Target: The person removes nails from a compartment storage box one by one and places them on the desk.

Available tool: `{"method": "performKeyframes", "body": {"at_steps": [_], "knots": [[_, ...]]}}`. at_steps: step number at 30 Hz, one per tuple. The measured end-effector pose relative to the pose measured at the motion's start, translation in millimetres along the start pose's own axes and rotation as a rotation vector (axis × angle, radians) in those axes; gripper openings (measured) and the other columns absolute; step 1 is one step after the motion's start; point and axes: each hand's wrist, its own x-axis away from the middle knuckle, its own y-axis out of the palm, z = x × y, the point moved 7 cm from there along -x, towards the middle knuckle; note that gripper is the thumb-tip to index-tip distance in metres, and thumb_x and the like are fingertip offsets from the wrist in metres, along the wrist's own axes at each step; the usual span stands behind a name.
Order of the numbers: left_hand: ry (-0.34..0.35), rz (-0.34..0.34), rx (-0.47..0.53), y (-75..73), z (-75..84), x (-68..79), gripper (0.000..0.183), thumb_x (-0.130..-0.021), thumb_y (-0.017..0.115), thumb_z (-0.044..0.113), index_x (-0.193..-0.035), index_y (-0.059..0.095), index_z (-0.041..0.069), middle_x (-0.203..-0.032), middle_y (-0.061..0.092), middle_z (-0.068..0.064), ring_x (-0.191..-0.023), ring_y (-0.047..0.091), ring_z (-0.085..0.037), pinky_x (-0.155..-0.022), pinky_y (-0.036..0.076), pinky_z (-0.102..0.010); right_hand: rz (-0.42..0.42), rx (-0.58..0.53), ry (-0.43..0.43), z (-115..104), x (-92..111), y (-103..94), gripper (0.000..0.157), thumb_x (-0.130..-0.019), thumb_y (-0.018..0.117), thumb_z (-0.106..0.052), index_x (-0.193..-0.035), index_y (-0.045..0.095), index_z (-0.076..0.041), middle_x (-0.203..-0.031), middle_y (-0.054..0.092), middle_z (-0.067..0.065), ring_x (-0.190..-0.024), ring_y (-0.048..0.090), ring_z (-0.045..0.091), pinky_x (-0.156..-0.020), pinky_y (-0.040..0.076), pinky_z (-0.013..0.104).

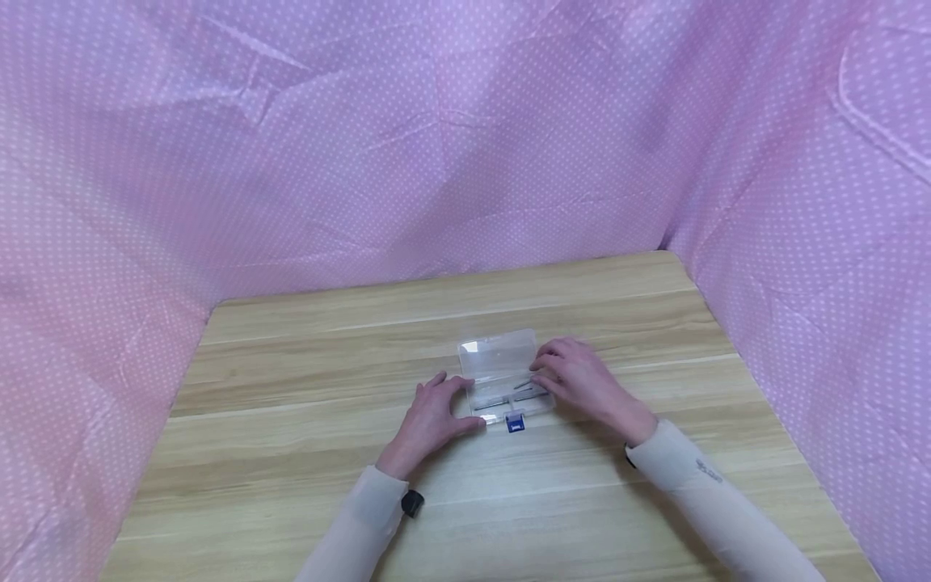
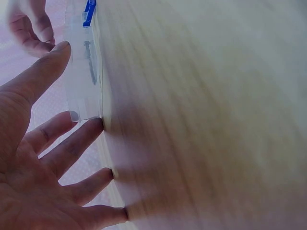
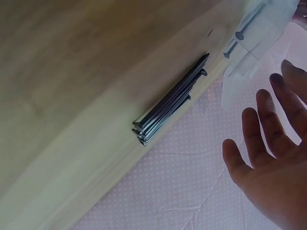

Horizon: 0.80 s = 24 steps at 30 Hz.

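A clear plastic case (image 1: 489, 412) lies on the wooden table with its lid (image 1: 502, 356) folded back. Several dark nails (image 1: 493, 402) rest inside it, and a blue tag (image 1: 516, 423) sits at its front edge. My left hand (image 1: 432, 411) holds the case at its left end, thumb at the near side and index finger at the far side. At the other end, my right hand (image 1: 578, 376) hovers over the case with loosely bent fingers. In the right wrist view, those fingers (image 3: 266, 122) show nothing between them.
A bundle of long dark nails (image 3: 170, 100) lies on the table beside the case in the right wrist view. Pink dotted cloth (image 1: 364, 162) hangs behind the table and along both sides. Bare wood (image 1: 327, 339) stretches left of the case.
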Motion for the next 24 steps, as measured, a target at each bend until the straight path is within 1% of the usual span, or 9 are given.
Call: {"method": "performKeyframes", "body": {"at_steps": [4,7,12,21,24], "knots": [[-0.004,-0.005,0.003,-0.5,-1.2,-0.5,0.067,-0.079,0.090,0.041,-0.134,0.066,0.012,-0.142,0.062,-0.017,-0.147,0.038,-0.044,-0.121,0.018,-0.068,-0.028,0.027,-0.026,-2,-4,3.9,0.012,-0.088,0.083,-0.016,-0.098,0.080,-0.011,-0.106,0.070,0.006,-0.105,0.062,0.029,-0.095,0.050,0.050],[-0.008,-0.010,0.006,-0.7,-1.9,-0.7,0.067,-0.078,0.090,0.042,-0.134,0.066,0.012,-0.142,0.062,-0.016,-0.147,0.038,-0.043,-0.122,0.018,-0.068,-0.054,0.041,-0.031,-3,-6,6.7,0.009,-0.088,0.083,-0.016,-0.096,0.081,-0.013,-0.104,0.068,0.003,-0.103,0.060,0.026,-0.095,0.050,0.049],[-0.014,-0.012,0.011,-0.8,-2.3,-0.9,0.068,-0.078,0.090,0.042,-0.134,0.066,0.012,-0.142,0.062,-0.016,-0.147,0.038,-0.043,-0.122,0.017,-0.067,-0.089,0.042,-0.020,-2,-8,10.5,0.007,-0.089,0.082,-0.016,-0.096,0.081,-0.015,-0.102,0.064,0.000,-0.101,0.056,0.023,-0.094,0.047,0.047],[-0.013,-0.009,0.010,-0.5,-1.9,-0.4,0.068,-0.078,0.090,0.041,-0.134,0.066,0.012,-0.143,0.061,-0.016,-0.147,0.037,-0.043,-0.122,0.018,-0.067,-0.143,0.071,0.002,2,-12,15.6,0.007,-0.088,0.083,-0.019,-0.095,0.083,-0.020,-0.096,0.058,-0.006,-0.095,0.050,0.019,-0.084,0.042,0.040],[-0.015,-0.009,0.010,-0.4,-2.3,-0.7,0.068,-0.078,0.090,0.041,-0.134,0.066,0.012,-0.143,0.061,-0.016,-0.147,0.037,-0.043,-0.123,0.017,-0.066,-0.162,0.073,0.010,3,-14,15.9,0.007,-0.087,0.084,-0.018,-0.094,0.084,-0.021,-0.094,0.056,-0.007,-0.093,0.048,0.018,-0.082,0.040,0.038]]}}
